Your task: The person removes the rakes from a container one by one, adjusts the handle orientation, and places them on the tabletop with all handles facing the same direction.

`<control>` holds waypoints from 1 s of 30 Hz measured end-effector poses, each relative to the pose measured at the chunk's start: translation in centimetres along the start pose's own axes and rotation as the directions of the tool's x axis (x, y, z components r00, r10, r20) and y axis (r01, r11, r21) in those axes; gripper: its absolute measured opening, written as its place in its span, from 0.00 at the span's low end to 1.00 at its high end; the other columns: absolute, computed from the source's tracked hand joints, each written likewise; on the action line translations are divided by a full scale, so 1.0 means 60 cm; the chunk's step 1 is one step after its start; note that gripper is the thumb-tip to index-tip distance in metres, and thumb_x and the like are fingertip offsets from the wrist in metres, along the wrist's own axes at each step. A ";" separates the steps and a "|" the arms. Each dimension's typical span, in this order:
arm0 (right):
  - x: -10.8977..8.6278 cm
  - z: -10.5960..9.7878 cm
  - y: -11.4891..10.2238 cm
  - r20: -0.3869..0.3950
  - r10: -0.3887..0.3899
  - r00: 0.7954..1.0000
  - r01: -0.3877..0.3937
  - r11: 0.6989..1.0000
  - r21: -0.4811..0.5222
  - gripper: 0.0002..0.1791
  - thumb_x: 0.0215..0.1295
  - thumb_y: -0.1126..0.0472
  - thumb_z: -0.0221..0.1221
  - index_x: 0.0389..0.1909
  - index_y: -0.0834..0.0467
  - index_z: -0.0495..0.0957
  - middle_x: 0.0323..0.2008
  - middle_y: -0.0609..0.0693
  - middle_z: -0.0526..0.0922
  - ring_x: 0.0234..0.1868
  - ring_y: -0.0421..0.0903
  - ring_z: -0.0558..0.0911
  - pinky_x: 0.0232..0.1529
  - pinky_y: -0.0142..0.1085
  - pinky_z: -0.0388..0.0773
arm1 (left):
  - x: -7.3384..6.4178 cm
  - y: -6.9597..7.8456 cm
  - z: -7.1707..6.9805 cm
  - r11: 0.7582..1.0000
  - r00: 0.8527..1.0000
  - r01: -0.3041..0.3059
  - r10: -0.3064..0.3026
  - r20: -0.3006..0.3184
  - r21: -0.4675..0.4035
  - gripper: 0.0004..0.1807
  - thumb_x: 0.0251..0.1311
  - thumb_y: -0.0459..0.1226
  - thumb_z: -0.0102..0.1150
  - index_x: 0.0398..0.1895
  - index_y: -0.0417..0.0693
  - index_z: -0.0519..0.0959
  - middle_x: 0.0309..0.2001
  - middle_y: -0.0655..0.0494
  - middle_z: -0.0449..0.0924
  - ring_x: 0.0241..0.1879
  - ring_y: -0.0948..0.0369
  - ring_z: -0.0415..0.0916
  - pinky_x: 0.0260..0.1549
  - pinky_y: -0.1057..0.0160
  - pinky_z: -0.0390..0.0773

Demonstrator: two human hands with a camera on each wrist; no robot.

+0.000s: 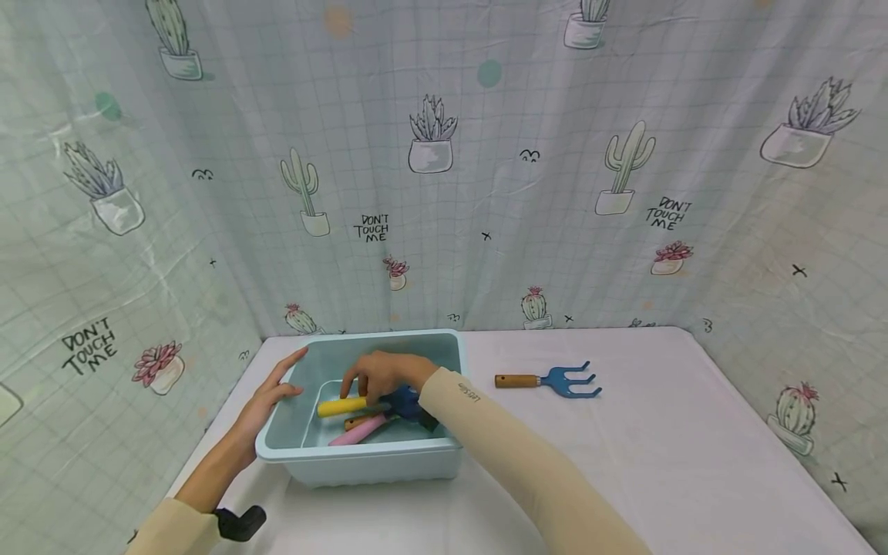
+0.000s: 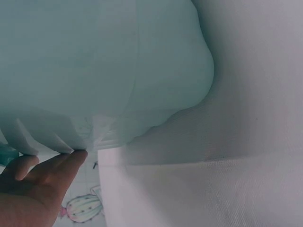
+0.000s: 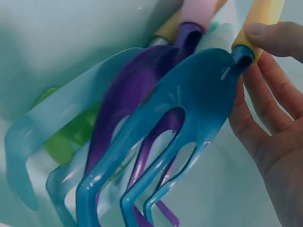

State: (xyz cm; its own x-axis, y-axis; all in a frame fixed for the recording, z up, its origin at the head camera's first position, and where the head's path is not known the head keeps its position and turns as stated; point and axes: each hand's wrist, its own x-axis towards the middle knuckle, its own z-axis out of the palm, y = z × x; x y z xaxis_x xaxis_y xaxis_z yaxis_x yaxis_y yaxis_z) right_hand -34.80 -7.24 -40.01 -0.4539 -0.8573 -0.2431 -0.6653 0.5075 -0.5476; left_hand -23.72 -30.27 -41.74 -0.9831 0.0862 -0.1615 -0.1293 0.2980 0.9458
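Pale-blue plastic at my left hand, nearly straight fingers touching rather than clasping the smooth-rimmed tub. Inside it, my right hand pinches the yellow-handled blue hand fork across a pink-handled purple fork, and a careless lift could snag those tines, all glossy, curved and hooked; off right, a wooden-handled blue fork lies on the white table.
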 end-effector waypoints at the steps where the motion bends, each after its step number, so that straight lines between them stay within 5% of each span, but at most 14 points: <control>1: 0.001 -0.001 -0.001 -0.008 -0.011 1.000 0.011 1.000 -0.005 0.26 0.61 0.73 0.66 0.59 0.48 0.85 0.45 0.48 0.87 0.43 0.39 0.81 0.41 0.27 0.80 | 0.000 -0.001 0.000 1.000 1.000 0.001 -0.001 -0.001 0.002 0.41 0.73 0.36 0.41 0.85 0.70 0.42 0.86 0.52 0.26 0.83 0.37 0.33 0.74 0.29 0.51; 22: -0.038 -0.055 -0.013 -0.081 -0.048 0.996 0.051 0.998 0.037 0.26 0.62 0.72 0.64 0.61 0.50 0.84 0.53 0.52 0.88 0.53 0.43 0.84 0.47 0.28 0.79 | 0.005 0.003 -0.001 1.000 1.000 0.020 -0.020 -0.013 -0.015 0.42 0.72 0.35 0.42 0.85 0.70 0.43 0.86 0.55 0.27 0.84 0.40 0.32 0.76 0.31 0.47; 30: -0.055 -0.078 -0.031 -0.074 -0.138 0.988 0.139 0.990 0.021 0.26 0.64 0.72 0.64 0.64 0.54 0.82 0.53 0.56 0.88 0.52 0.47 0.86 0.45 0.28 0.81 | 0.005 0.001 -0.003 1.000 1.000 0.023 -0.023 -0.008 -0.010 0.42 0.73 0.35 0.41 0.85 0.69 0.41 0.86 0.53 0.26 0.84 0.39 0.32 0.75 0.31 0.48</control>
State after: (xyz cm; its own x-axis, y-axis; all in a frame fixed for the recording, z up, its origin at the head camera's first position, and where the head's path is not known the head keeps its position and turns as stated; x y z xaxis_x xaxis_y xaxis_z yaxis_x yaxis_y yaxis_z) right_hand -34.82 -4.97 -34.46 -0.4006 -0.9101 -0.1056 -0.7095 0.3811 -0.5927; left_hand -24.05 -30.37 -41.68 -0.9809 0.0713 -0.1811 -0.1533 0.2909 0.9444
